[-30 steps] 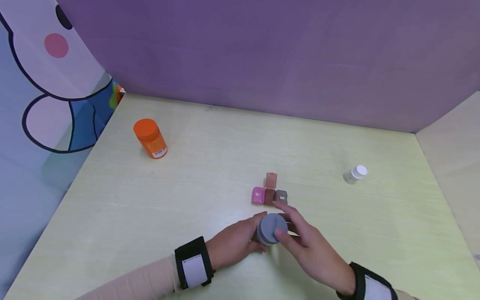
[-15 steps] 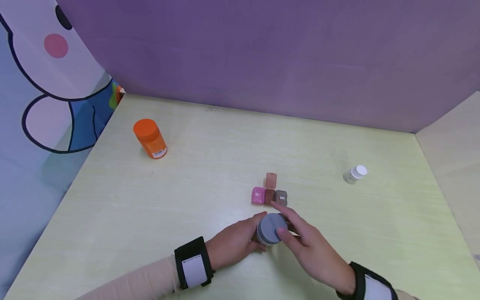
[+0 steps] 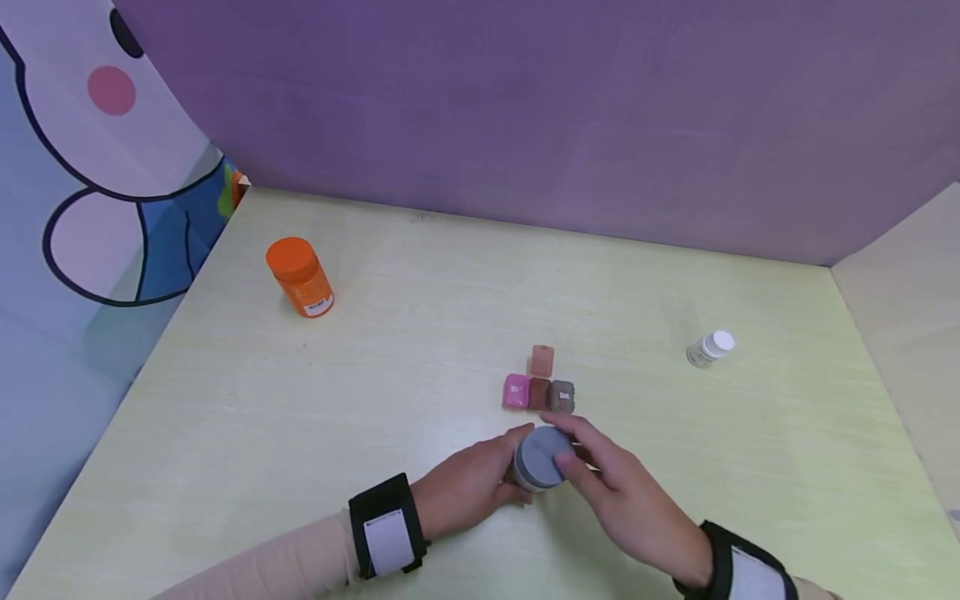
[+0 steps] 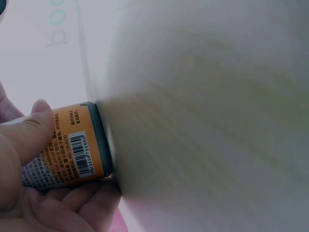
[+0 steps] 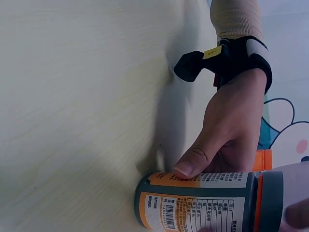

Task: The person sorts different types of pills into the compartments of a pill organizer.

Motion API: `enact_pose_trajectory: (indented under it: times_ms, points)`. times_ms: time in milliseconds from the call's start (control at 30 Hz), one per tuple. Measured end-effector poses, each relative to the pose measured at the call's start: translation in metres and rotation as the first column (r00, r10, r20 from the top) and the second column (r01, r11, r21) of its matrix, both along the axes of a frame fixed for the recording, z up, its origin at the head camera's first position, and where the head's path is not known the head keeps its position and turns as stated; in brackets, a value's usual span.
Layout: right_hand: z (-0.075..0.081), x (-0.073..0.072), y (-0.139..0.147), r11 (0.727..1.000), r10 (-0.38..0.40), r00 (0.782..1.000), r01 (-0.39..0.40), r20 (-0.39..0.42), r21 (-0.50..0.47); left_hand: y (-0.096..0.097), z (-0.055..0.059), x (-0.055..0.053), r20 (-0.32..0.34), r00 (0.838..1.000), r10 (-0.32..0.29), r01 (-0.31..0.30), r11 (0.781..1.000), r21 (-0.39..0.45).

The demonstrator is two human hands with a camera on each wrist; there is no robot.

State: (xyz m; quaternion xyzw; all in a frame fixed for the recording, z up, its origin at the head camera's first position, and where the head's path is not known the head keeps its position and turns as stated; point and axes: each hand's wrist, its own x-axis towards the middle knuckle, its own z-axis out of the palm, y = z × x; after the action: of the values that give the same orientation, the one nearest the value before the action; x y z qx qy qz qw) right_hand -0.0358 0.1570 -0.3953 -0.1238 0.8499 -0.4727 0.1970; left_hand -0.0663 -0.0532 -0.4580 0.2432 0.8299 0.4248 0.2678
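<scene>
A supplement bottle [image 5: 198,203] with an orange and white printed label stands upright on the table near the front. My left hand [image 3: 468,487] grips its body from the left, thumb across the label in the left wrist view. My right hand [image 3: 626,500] is at the round grey lid [image 3: 543,456], with the thumb on its near right edge and the index finger at its far edge. The lid sits on the bottle, above an orange ring. Just beyond are small blocks: pink [image 3: 516,391], brown [image 3: 539,393], grey [image 3: 562,395] and salmon [image 3: 542,361].
An orange bottle [image 3: 302,277] with an orange lid stands at the back left of the pale table [image 3: 405,333]. On the right is a small white-capped bottle [image 3: 709,348]. A purple panel [image 3: 525,117] rises along the back edge, and a cartoon-print panel [image 3: 112,208] borders the left.
My right index finger has drawn back from the brown block towards the lid's far edge, and the thumb has slid slightly right along the lid. The left hand and bottle have stayed put.
</scene>
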Motion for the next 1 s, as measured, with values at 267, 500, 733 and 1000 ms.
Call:
enact_pose_trajectory:
  times_ms: [267,500,733,1000]
  points:
    - [-0.0025,0.0004,-0.0012,0.999,-0.009,1.0,0.008,-0.026,-0.052,0.0004,0.0002,-0.0002,0.004,1.0,0.002,-0.002,1.0,0.004]
    - [0.0011,-0.0019,0.001,1.0,0.026,0.999,-0.026,-0.02,-0.003,-0.0004,0.0004,0.0006,-0.006,1.0,-0.001,0.001,1.0,0.001]
    - [-0.001,0.0011,-0.0025,0.997,0.011,1.0,-0.013,-0.021,-0.071,0.0002,0.0008,0.0007,-0.025,1.0,0.001,-0.001,1.0,0.001]
    - [-0.0005,0.0018,-0.0013,0.998,0.031,0.999,-0.032,-0.032,-0.046,0.0005,0.0011,0.0009,-0.018,1.0,0.006,-0.006,1.0,-0.009]
